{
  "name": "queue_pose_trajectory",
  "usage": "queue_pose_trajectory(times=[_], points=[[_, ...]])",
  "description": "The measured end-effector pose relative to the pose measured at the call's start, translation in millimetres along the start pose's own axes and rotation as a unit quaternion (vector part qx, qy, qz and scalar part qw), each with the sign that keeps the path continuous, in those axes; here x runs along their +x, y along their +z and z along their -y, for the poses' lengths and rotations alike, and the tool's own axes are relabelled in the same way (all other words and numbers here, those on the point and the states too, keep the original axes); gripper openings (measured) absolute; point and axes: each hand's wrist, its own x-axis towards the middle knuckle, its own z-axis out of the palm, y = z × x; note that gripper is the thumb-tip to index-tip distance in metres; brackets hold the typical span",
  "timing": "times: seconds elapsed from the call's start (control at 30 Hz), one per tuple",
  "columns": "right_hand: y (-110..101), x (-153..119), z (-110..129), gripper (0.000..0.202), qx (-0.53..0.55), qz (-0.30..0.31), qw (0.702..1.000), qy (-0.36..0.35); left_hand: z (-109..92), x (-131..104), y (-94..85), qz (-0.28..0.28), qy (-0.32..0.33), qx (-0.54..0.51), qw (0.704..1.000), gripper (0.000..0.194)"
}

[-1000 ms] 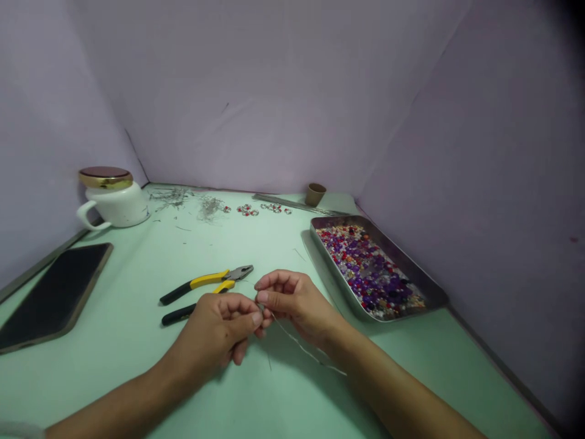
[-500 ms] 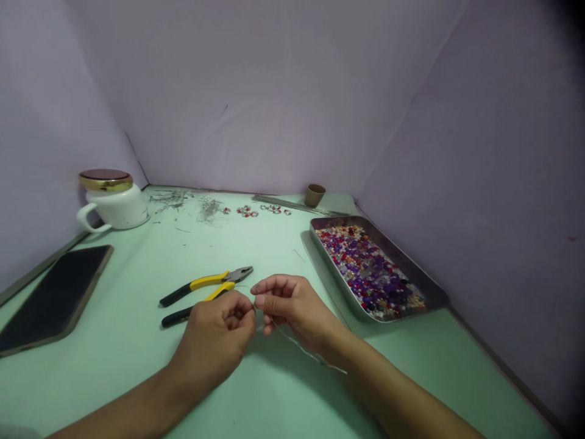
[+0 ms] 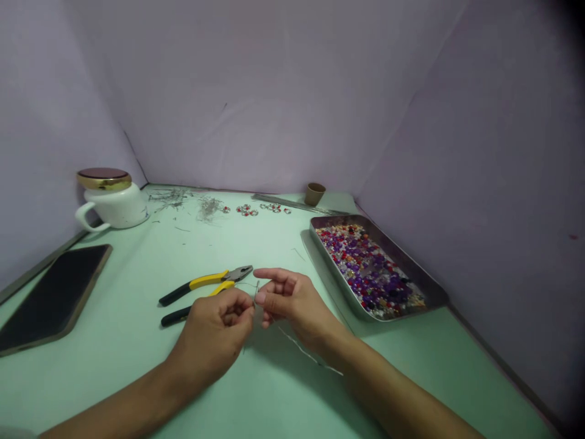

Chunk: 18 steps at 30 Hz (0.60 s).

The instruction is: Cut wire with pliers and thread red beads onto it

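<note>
Evidently both hands meet just in front of the pliers, at a thin, silvery metal wire (image 3: 256, 285) whose short end stands up between the fingertips. The left hand (image 3: 222, 326) has its thumb and forefinger pinched together on that wire. The right hand (image 3: 295, 302) holds its forefinger straight out, apart from the thumb, whose tip lies at the wire; whether its other fingers clamp anything, I cannot tell. A pale, thin, kinked strand (image 3: 311, 356) runs below the right hand towards the forearm (its upper end is hidden).

The pliers with yellow-and-black handles (image 3: 209, 280) lie on the pale green tabletop (image 3: 137, 274), partly behind the left hand, their jaws slightly parted. To the right sits a rectangular metal tray (image 3: 408, 259) of purple, red and pale beads (image 3: 365, 268). Farther back, small wire rings with red beads (image 3: 247, 211) lie beside a tangle of fine grey wire scraps (image 3: 209, 208).
</note>
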Motion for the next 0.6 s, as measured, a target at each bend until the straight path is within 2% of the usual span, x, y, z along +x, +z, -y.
queue_pose_trajectory(times=[0.17, 0.6], points=[[-0.3, 0.7, -0.8, 0.024, -0.004, -0.011, 1.000, -0.018, -0.4, -1.4, 0.4, -0.001, -0.012, 0.004, 1.000, 0.012], [-3.5, 2.7, 0.3, 0.023, -0.018, -0.031, 0.999, -0.004, -6.8, -1.0, -5.5, 0.004, 0.004, 0.092, 0.996, 0.011]])
